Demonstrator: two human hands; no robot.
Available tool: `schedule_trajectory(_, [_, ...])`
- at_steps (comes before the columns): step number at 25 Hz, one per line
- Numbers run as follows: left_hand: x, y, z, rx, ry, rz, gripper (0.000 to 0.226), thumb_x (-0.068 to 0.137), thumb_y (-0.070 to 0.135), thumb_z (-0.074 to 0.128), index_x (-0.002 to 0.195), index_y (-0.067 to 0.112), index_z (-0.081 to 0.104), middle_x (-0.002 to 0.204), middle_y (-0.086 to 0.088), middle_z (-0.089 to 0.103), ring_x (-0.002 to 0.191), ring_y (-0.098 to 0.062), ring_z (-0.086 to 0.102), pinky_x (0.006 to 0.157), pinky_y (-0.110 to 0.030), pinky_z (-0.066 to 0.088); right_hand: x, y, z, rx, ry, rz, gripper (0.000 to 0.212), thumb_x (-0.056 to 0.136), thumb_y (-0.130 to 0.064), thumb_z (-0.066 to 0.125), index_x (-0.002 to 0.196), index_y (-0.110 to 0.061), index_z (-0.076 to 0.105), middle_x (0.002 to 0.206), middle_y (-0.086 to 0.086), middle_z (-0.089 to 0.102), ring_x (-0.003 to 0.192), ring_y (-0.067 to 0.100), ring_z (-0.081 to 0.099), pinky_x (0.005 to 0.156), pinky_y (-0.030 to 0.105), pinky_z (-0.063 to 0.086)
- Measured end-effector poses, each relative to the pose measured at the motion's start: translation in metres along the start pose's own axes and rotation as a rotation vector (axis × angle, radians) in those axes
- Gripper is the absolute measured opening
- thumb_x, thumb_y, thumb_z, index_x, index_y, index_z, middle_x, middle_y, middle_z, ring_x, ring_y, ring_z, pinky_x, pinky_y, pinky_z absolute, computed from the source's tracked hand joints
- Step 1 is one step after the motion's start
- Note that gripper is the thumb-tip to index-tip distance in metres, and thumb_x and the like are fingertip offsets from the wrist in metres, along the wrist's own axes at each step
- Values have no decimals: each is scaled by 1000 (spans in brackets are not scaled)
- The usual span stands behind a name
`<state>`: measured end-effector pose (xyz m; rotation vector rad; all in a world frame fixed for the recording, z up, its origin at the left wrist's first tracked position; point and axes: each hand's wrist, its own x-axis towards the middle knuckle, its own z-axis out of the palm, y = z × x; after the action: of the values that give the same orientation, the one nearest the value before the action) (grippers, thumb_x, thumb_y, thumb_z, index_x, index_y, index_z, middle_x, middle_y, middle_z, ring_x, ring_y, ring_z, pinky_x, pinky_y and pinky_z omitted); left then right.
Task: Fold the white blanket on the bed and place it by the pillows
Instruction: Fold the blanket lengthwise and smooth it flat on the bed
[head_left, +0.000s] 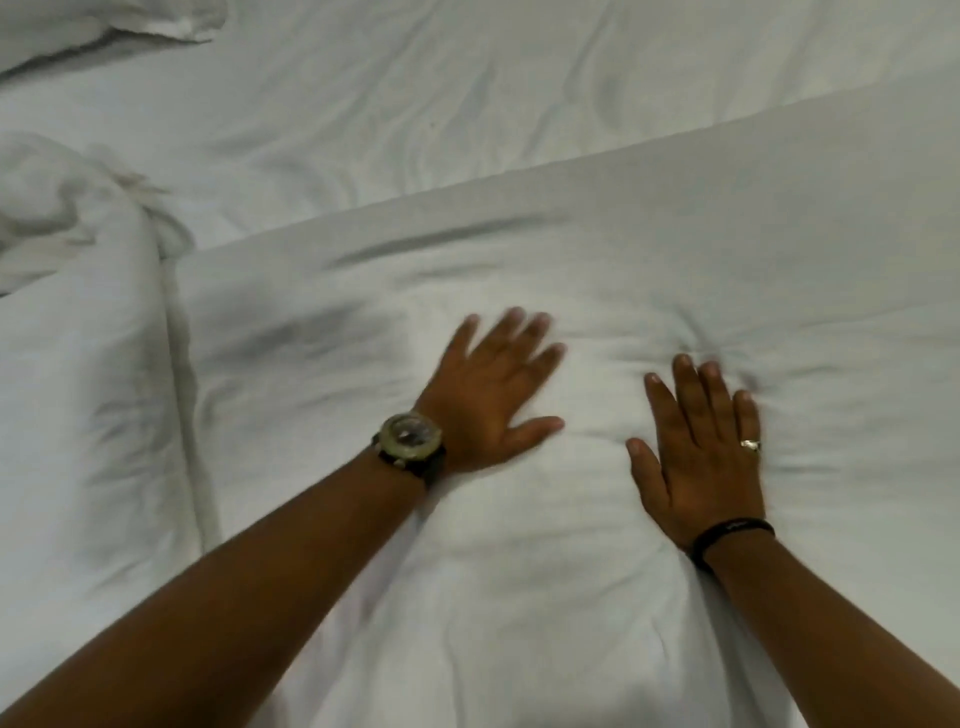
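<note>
We see a wrinkled white bed sheet (415, 93) stretched across the far part of the frame. There is also a round-faced wristwatch (410, 441) on a dark strap, a dark wristband (730, 535), and what may be a metal ring (750, 445), though blur softens it.

A big bed covered in a white, wrinkled cotton sheet (415, 104) fills the whole view — nothing of walls, floor or windows can be seen. The sheet has many soft, wavy creases running across it. In the far left corner lies the edge of a puffy white pillow (104, 26), a bit blurry. On the left side sits a bunched-up heap of white cloth (52, 208), crumpled and lumpy. The light is dim and even — a little grey — and it makes soft, dark shadows in the folds.
</note>
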<state>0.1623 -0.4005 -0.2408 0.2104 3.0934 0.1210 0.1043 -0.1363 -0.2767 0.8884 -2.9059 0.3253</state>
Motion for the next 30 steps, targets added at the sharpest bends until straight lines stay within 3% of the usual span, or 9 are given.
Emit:
schedule_trajectory(2, [56,-20,-5,0,-3,31,87,84,76,25,153,22,24,162,-8,20,150,-28,13,119,-56,4,2,1,3,-2,13,-20,65,95,-52,27,152,-20,27,162,9,17,149,29,10,118,54,8])
schedule_trajectory(7, [87,-151,-19,50,-80,-565,97,80,85,4,155,22,6,165,-7,6,151,-30,2,120,-56,1,4,7,15,15,27,-14,66,96,-53,26,154,-23,18,163,8,13,150,27,7,119,51,5])
schedule_trajectory(9, [75,-123,-22,53,-22,-563,92,86,79,9,155,17,8,164,-12,5,150,-36,-1,119,-60,1,6,9,15,23,58,-14,65,96,-52,27,153,-20,21,161,11,17,150,27,9,118,52,8])
schedule_trajectory(12, [-1,-14,-6,-43,52,-345,86,90,71,32,153,13,23,162,-19,13,148,-43,3,117,-63,6,3,6,18,10,83,-28,64,97,-49,31,152,-18,24,160,14,21,149,29,12,117,54,11])
schedule_trajectory(16, [-156,161,8,-249,-122,-134,94,82,79,38,154,20,22,164,-10,10,150,-36,4,115,-65,5,5,11,22,-18,35,-18,64,98,-50,31,153,-20,20,160,14,21,148,31,13,117,54,9])
schedule_trajectory(19, [-174,209,10,-324,-161,41,89,86,74,41,153,17,26,164,-7,16,151,-30,8,115,-64,9,4,3,13,-12,-37,-15,63,98,-49,30,153,-19,21,160,15,19,148,33,13,117,55,10])
schedule_trajectory(24, [-180,140,-1,-113,-97,-299,89,87,71,40,151,10,28,161,-15,20,149,-35,14,118,-58,12,-4,-35,-48,197,-180,192,69,94,-51,37,151,-14,27,161,16,17,148,33,10,117,58,7])
schedule_trajectory(27, [-208,134,-2,-74,-113,-386,89,88,71,34,153,11,24,162,-14,18,150,-33,12,118,-58,14,-104,-104,-69,288,-136,53,65,95,-57,35,147,-17,36,156,14,30,147,33,20,115,59,8])
schedule_trajectory(30, [-234,149,-4,-107,-216,-488,93,83,79,24,156,23,7,166,-5,1,152,-26,-2,119,-54,2,-193,-39,-82,68,-244,43,72,91,-60,42,148,-17,36,158,12,26,147,34,19,117,56,5])
